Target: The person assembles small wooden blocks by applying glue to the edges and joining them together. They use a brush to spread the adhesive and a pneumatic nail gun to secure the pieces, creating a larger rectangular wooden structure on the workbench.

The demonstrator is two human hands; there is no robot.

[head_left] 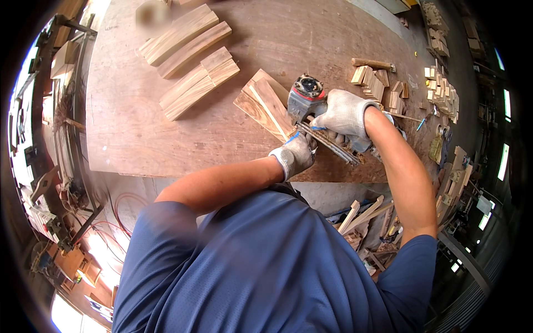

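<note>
My right hand, in a whitish work glove, is wrapped round the handle of a grey nail gun with a black cap and a red ring. The gun's long metal magazine slants down to the right, close to the table's near edge. My left hand, also gloved, is closed just below the magazine's left end; what its fingers hold is hidden. A small blue patch shows at the fingertips of each glove. Left of the gun, a narrow wood strip rests on a wider board, its near end by my left hand.
Several curved wood pieces lie at the table's far left. At the right are a hammer, small wood blocks and a blue pen-like stick. Wood offcuts are piled below the near edge; red hoses hang left.
</note>
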